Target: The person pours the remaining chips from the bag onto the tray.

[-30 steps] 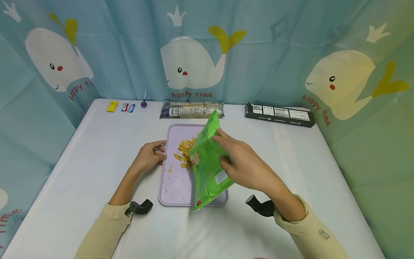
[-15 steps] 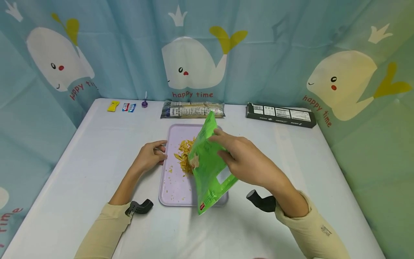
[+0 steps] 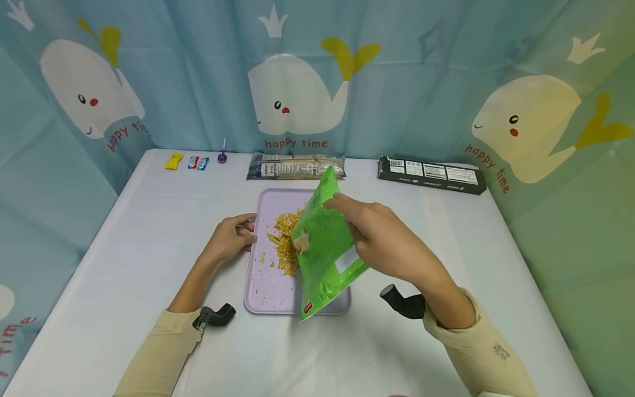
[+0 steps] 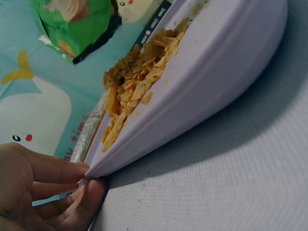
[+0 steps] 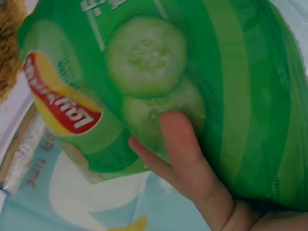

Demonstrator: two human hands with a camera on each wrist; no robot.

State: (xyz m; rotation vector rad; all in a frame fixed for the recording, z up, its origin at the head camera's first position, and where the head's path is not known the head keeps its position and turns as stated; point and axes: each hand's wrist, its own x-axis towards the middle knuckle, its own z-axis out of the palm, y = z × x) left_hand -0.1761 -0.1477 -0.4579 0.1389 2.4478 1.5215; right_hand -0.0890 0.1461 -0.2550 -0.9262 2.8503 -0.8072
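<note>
A lilac tray [image 3: 268,292] lies on the white table, with a heap of broken potato chips [image 3: 285,245] on it. My left hand [image 3: 229,240] pinches the tray's left rim, the grip showing at a corner of the tray [image 4: 211,82] in the left wrist view. Above the tray's right half, my right hand [image 3: 384,234] holds a green Lay's chip bag [image 3: 322,242] tilted on its side. Its mouth faces the heap. In the right wrist view, fingers [image 5: 180,139] lie against the bag's printed face [image 5: 240,86]. The bag hides part of the tray.
Along the back edge lie a yellow-wrapped candy [image 3: 174,161], two small wrapped sweets [image 3: 198,162], a purple lollipop [image 3: 222,157], a long clear-wrapped packet [image 3: 297,166] and a black box [image 3: 431,175]. A whale-print curtain [image 3: 421,82] hangs close behind the table.
The right hand has shifted the bag slightly, left and then back right. More chips show on the tray, the heap now reaching farther toward the front. The left hand keeps its place.
</note>
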